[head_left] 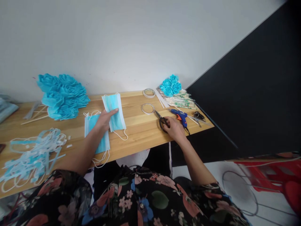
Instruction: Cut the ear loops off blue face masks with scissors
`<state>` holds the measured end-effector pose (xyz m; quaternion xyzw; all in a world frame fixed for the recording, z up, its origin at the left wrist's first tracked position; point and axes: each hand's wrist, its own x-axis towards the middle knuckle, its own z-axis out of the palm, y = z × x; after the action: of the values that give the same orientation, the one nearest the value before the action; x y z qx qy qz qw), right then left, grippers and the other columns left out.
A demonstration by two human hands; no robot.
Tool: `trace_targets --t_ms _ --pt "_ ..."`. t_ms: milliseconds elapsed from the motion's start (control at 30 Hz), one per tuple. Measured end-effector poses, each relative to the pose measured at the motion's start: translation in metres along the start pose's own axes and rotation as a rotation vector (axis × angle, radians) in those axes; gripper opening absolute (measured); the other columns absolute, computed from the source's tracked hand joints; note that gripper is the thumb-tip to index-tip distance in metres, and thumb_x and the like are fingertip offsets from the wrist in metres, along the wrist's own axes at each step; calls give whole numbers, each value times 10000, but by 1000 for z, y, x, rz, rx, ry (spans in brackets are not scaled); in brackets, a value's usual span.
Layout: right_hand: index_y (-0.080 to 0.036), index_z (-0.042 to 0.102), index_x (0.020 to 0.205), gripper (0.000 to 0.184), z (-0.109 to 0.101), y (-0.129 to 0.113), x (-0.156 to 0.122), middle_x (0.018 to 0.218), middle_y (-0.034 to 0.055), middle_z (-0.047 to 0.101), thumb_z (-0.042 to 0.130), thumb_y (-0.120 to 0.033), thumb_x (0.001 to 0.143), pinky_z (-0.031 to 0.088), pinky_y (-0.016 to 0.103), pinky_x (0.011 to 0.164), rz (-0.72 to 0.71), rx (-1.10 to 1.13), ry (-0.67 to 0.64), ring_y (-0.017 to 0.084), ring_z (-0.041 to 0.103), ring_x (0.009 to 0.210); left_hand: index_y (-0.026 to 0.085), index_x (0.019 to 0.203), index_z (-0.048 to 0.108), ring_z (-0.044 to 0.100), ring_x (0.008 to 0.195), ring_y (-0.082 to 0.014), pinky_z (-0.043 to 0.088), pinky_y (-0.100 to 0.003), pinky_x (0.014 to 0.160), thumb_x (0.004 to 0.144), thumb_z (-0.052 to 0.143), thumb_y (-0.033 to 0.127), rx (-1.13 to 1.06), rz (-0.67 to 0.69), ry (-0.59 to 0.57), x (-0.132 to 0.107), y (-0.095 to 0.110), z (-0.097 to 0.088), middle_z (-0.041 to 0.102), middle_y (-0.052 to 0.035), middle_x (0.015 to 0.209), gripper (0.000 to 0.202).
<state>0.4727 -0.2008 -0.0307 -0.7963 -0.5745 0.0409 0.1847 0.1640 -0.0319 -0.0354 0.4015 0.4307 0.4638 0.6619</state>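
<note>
Soft, diffuse light; wall (131,53) brightest mid-frame; pale sheen on tabletop (135,127); fine detail soft, outer edges stretched

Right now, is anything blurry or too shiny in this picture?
In the head view, the green print on the wrapped sticks is too soft to read; in the head view, the scissors have a fairly clear outline; in the head view, the pale wall looks softly lit, with no harsh glare.

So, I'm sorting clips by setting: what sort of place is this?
Probably a craft workspace: blue flowers, a glue gun and scissors share a wooden table.
</note>
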Motion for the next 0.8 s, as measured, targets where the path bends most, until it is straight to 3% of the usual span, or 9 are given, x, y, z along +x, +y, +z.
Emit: trace_targets --t_ms 233,467,667,800 --pt "-189 551 1416 540 3 -22 30 1121 126 668 593 -215 878 504 345 851 -248 58 51 264 646 1018 163 974 712 728 826 -275 614 -372 753 523 906 384 10 -15 21 4 -4 -2 761 -70 858 538" --pt "-190 609 1379 443 8 -48 73 1199 128 709 590 -212 937 454 336 935 -427 -44 -127 257 625 1068 169 958 714 732 835 -264 630 -343 732 530 902 357 -3 -10 46 2 -1 0 759 -47 850 503" --pt "-222 618 1357 433 10 -52 62 1204 107 727 604 -228 924 473 324 872 -347 -93 -169 256 644 1050 192 975 720 728 871 -253 625 -315 722 597 870 368 17 -7 53 3 -2 -1 761 -44 901 444" --pt "-216 541 1447 531 4 -50 54 1244 122 706 551 -186 917 495 345 893 -314 97 -97 260 659 1072 183 952 718 725 840 -254 621 -323 705 620 850 402 20 -40 90 0 1 1 752 -51 840 419"
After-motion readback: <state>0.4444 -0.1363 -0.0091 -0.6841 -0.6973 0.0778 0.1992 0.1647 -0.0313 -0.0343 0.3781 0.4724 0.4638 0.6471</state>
